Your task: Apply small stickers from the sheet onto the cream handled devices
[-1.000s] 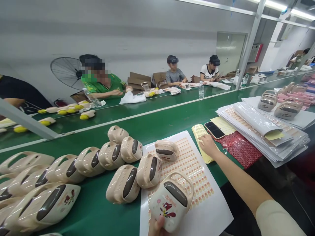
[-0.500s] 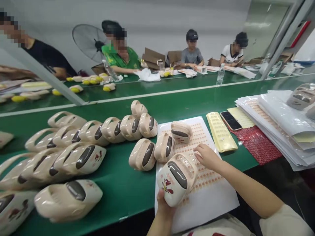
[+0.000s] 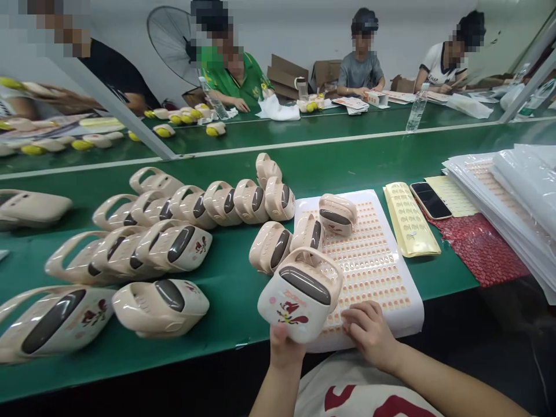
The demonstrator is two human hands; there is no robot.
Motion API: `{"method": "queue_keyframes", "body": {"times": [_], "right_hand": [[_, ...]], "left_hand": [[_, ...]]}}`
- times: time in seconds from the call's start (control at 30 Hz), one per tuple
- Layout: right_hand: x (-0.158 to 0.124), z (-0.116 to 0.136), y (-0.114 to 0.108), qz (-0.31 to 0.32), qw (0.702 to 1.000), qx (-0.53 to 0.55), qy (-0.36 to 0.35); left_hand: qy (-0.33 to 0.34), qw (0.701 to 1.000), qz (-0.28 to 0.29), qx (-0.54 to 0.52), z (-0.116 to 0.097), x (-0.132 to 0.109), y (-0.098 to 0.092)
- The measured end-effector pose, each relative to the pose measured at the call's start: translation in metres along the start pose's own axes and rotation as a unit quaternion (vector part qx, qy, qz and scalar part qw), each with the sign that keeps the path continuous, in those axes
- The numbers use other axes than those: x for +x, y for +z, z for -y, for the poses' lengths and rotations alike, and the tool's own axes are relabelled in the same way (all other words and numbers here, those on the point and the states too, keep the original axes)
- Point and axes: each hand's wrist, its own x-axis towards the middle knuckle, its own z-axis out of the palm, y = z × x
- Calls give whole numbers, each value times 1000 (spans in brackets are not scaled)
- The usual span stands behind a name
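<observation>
My left hand [image 3: 285, 348] grips the lower end of a cream plastic device [image 3: 286, 301] with a loop handle, a dark window and a red cartoon print. It is tilted up toward me over the left part of a white sticker sheet [image 3: 369, 260] with rows of small orange-and-white round stickers. Low on that sheet, my right hand [image 3: 372, 333] rests with its fingers bent and drawn together. Whatever its fingertips pinch, if anything, is too small to see. Behind the held device stand three similar devices [image 3: 337, 215], at least one of them on the sheet.
Rows of the same devices [image 3: 174, 249] cover the green table's left side. To the right lie a yellow sticker sheet [image 3: 410, 223], a phone [image 3: 431, 200], red bubble wrap [image 3: 482, 249] and stacked sheets [image 3: 508, 202]. A slanted post [image 3: 117, 104] rises at left. Several people sit opposite.
My right hand has moved down the sticker sheet toward me, and its fingers are more curled. My left hand still holds the device, now turned more upright. The view has shifted.
</observation>
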Motion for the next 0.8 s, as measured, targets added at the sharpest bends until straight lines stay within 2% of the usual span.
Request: {"method": "queue_keyframes", "body": {"times": [0.07,0.13,0.17,0.23,0.3,0.4,0.53,0.7,0.8], "right_hand": [[7,-1,-13,40,990,102,84],[22,-3,-34,49,954,227,188],[31,-4,-47,31,929,285,233],[52,-5,-70,-26,882,363,299],[70,-3,-85,-59,856,402,318],[89,7,-85,-59,859,409,303],[96,13,-71,-29,865,393,310],[95,11,-66,-21,868,393,302],[92,13,-63,-57,870,394,292]], "left_hand": [[35,998,27,45,-4,0,0],[95,988,47,116,-9,0,0],[153,970,62,176,-10,0,0],[285,905,105,297,-12,0,3],[373,843,158,354,-11,-1,7],[425,798,214,370,-7,-2,13],[477,760,224,380,-4,-1,14],[494,743,219,394,-5,0,14],[491,747,205,399,-4,-1,16]]}}
